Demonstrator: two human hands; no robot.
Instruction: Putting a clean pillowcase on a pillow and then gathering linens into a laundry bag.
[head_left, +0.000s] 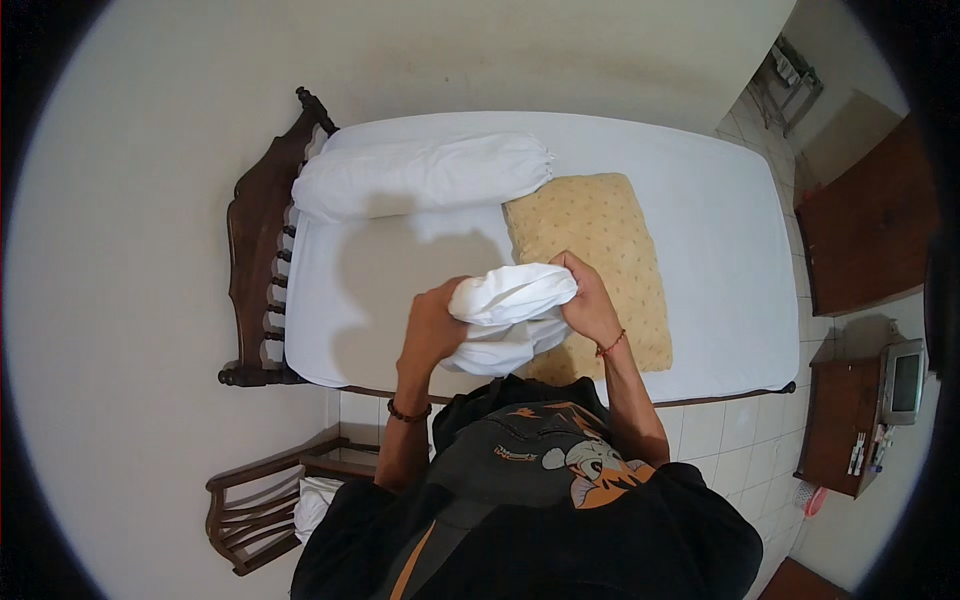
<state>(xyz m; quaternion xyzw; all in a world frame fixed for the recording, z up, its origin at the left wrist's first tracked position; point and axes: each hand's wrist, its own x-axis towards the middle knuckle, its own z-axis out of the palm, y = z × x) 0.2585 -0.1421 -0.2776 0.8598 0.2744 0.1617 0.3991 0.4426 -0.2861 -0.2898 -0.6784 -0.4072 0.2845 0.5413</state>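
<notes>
A bunched white cloth, perhaps a pillowcase, is held up in front of my body between both hands. My left hand grips its left side, and my right hand has hold of the right side with the thumb near the top. Some of the cloth hangs in folds below the hands. Behind my right hand lies a yellow patterned pillow, flat on the bed. Further back, a white bolster rests along the far side of the white-sheeted mattress, its right end close to the pillow.
A dark wooden headboard rises at the bed's left end. Near my left elbow stands a wooden chair with white cloth on it. At right are a wooden cabinet, a small television and a brown door.
</notes>
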